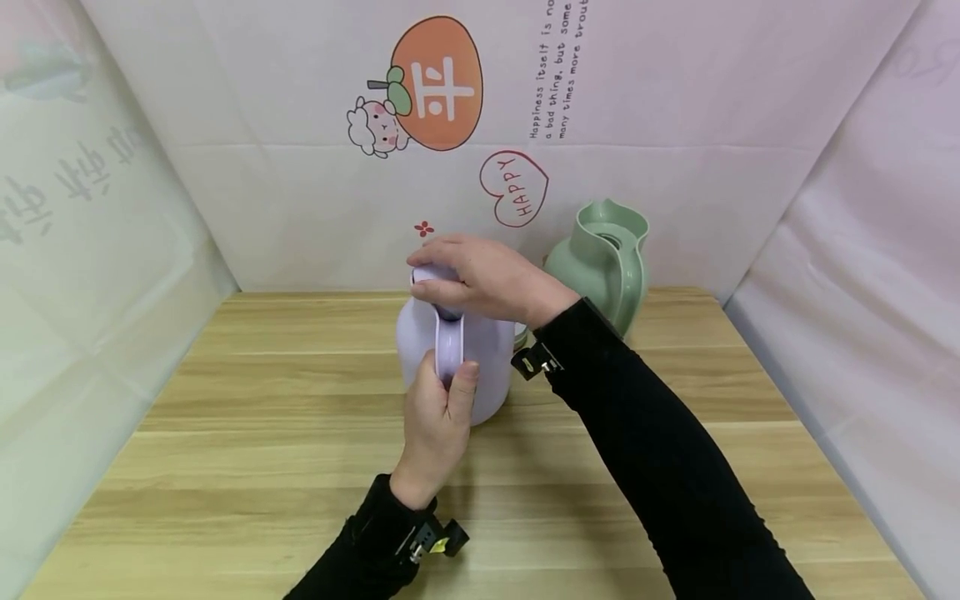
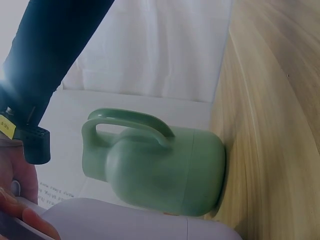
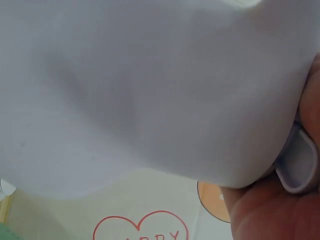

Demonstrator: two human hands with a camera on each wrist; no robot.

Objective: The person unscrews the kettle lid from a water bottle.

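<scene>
A lavender vacuum jug (image 1: 489, 371) stands on the table. My left hand (image 1: 437, 417) grips its handle (image 1: 450, 346), the thumb lying along the near side. Over the jug's top, my right hand (image 1: 491, 279) holds the lavender lid (image 1: 435, 273), with the fingers on the far side and the thumb on the near side. Part of that lid (image 3: 298, 160) shows against the palm in the right wrist view; the hand hides most of it from above. Beyond my right wrist stands a green vacuum jug (image 2: 165, 165), its top opening uncovered.
A small pale-green and white round item (image 1: 521, 335) peeks out behind the lavender jug, mostly hidden. The wood-grain table (image 1: 285, 467) ends at a printed white cloth backdrop (image 1: 300, 217), with cloth walls on both sides.
</scene>
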